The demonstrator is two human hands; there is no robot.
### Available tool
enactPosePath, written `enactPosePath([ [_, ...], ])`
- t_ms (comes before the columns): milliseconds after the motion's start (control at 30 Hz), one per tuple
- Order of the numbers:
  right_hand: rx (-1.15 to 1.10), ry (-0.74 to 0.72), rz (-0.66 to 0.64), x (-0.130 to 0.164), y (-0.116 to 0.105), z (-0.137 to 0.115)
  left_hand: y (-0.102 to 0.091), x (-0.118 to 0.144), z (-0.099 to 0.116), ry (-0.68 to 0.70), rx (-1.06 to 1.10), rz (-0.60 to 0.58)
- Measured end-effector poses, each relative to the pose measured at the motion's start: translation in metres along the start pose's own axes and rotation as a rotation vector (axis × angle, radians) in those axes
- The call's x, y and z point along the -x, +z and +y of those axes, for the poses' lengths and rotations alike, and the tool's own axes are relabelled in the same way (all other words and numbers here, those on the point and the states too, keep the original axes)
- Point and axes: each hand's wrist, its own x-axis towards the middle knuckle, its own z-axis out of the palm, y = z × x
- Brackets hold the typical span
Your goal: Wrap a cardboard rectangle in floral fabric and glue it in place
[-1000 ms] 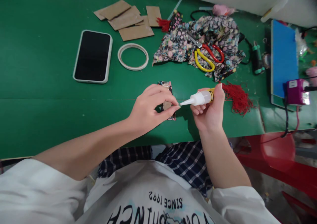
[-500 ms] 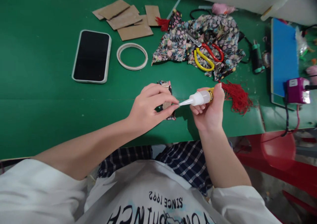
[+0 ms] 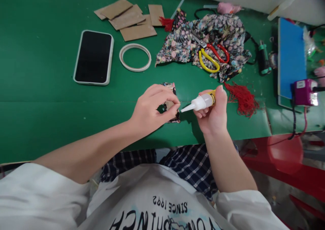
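one cluttered green table (image 3: 50, 115) — red stool (image 3: 284, 152)

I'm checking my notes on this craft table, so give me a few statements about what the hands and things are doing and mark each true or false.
1. The right hand holds a glue bottle with its nozzle pointing toward the left hand. True.
2. The left hand pinches a small fabric-covered piece on the green table. True.
3. The scissors lie on the phone. False: they lie on the flowered cloth, far to the right of the phone.
4. The tape ring sits between the phone and the flowered cloth. True.
5. The red tassel is held in the left hand. False: it lies on the table beside the right hand.
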Motion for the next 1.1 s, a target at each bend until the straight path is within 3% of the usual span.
enactPosePath([
  [367, 0.037, 0.012, -0.001, -0.001, -0.005, -0.001, -0.006, -0.002, -0.001, -0.159, 0.099, -0.079],
  [900, 0.018, -0.017, 0.01, -0.007, -0.016, -0.005, -0.005, -0.001, -0.005, -0.138, 0.279, -0.069],
  [1100, 0.059, -0.07, 0.02, -0.005, -0.015, -0.007, -0.006, -0.001, -0.005, -0.131, 0.226, -0.091],
])
